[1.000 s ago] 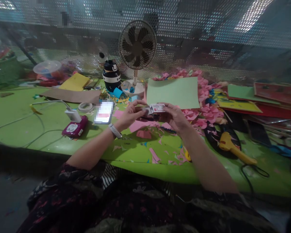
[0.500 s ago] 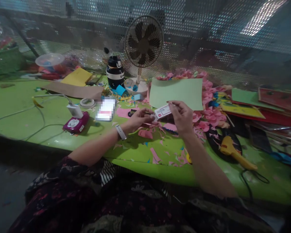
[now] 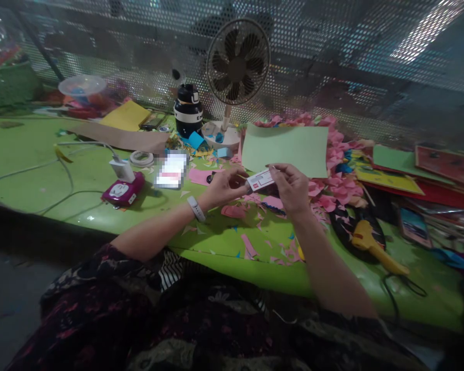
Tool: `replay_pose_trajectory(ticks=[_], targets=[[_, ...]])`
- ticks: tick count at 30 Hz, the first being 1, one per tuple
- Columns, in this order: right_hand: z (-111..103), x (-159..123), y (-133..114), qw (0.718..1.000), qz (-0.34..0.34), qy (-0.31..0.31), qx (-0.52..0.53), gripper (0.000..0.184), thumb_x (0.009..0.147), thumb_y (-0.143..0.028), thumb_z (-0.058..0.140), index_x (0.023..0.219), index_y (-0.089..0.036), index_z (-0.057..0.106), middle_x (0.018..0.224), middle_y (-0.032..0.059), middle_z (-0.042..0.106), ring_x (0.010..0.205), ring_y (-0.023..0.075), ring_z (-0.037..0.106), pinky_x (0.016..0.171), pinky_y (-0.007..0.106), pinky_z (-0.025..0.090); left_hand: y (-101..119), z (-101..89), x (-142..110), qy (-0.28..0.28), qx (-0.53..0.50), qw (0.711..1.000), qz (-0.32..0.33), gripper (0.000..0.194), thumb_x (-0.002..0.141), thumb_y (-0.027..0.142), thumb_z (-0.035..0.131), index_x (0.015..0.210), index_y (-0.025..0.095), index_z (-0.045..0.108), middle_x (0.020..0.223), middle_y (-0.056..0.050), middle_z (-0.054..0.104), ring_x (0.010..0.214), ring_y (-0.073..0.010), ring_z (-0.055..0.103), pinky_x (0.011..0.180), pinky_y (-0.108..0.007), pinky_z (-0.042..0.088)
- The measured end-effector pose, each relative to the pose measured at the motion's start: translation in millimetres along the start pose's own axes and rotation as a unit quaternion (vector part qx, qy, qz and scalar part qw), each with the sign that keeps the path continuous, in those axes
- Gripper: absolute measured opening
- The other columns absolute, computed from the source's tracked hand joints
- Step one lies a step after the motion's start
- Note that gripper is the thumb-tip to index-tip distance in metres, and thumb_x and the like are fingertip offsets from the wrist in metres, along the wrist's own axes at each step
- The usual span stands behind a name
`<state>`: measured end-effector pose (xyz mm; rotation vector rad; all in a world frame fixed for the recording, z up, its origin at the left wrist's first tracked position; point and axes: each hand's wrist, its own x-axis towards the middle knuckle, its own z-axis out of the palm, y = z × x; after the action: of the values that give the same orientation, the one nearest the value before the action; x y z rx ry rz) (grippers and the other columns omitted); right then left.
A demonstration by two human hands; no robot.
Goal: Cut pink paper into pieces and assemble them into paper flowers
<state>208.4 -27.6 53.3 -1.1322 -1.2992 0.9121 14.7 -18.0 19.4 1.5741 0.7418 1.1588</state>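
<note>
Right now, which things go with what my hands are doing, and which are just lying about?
In use:
small white box
right hand, holding the box's right end
left hand, fingers at its left end, grip unclear

Apparently just lying or standing about:
fan
dark bottle
yellow glue gun
roll of tape
lit phone
light green paper

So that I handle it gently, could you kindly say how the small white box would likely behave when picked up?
The small white box is probably light, as the right hand pinches it at one end. It looks fairly stiff, since its edges run straight toward the left hand. Its flat face suggests it would slide rather than roll if pushed.
</note>
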Motion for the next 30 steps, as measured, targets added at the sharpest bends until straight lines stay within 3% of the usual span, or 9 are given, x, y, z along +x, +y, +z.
replay_pose_trajectory(ticks=[3,8,13,21,25,30], targets=[[-0.3,0.9,0.7,1.000,0.017,-0.002,0.007,0.030,0.074,-0.047,0.079,0.089,-0.023,0.070,0.066,-0.0008,0.071,0.056,0.0183,0.068,0.054,0.034,0.061,-1.9,1.5,0.2,0.004,0.016,0.999,0.032,0.018,0.082,0.023,0.074,0.096,0.014,0.070,0.092,-0.009,0.076,0.078,-0.0143,0.072,0.073,-0.028,0.063],[-3.8,7.8,5.2,0.998,0.046,0.011,0.047,0.033,0.071,-0.049,0.079,0.087,-0.023,0.069,0.071,-0.0008,0.072,0.058,0.0162,0.068,0.054,0.030,0.059,-1.3,2.2,1.9,0.008,-0.039,0.999,-0.011,0.020,0.088,0.022,0.066,0.105,0.013,0.071,0.096,-0.007,0.077,0.077,-0.0126,0.072,0.070,-0.026,0.064],[-5.2,10.9,8.6,0.996,0.057,0.004,0.069,0.034,0.071,-0.049,0.079,0.089,-0.023,0.068,0.074,-0.0006,0.073,0.061,0.0160,0.068,0.056,0.030,0.059,6.1,2.5,3.2,0.025,-0.100,0.993,-0.052,0.014,0.091,0.024,0.068,0.102,0.017,0.062,0.087,-0.004,0.074,0.071,-0.0124,0.073,0.063,-0.023,0.062],[-2.7,6.4,9.4,0.999,0.003,0.014,0.045,0.036,0.074,-0.052,0.079,0.093,-0.024,0.067,0.075,-0.0011,0.074,0.071,0.0191,0.073,0.067,0.034,0.063,0.4,5.7,4.3,0.057,-0.120,0.982,-0.130,0.022,0.094,0.028,0.065,0.099,0.022,0.044,0.079,0.001,0.071,0.063,-0.0131,0.072,0.059,-0.026,0.059],[-2.1,7.5,12.8,0.997,0.063,0.005,0.037,0.037,0.074,-0.053,0.078,0.093,-0.024,0.064,0.078,0.0007,0.074,0.073,0.0211,0.074,0.065,0.036,0.063,-7.9,8.7,4.3,0.118,-0.038,0.991,-0.055,0.021,0.091,0.023,0.067,0.092,0.022,0.046,0.083,-0.001,0.069,0.075,-0.0158,0.072,0.068,-0.030,0.060],[1.0,10.2,17.9,0.993,0.090,0.020,0.071,0.041,0.068,-0.050,0.081,0.091,-0.023,0.062,0.074,-0.0004,0.073,0.069,0.0204,0.072,0.058,0.034,0.061,-15.0,8.2,4.4,0.121,0.049,0.987,0.092,0.016,0.086,0.005,0.062,0.089,0.020,0.059,0.123,-0.010,0.066,0.126,-0.0229,0.060,0.099,-0.041,0.055]])
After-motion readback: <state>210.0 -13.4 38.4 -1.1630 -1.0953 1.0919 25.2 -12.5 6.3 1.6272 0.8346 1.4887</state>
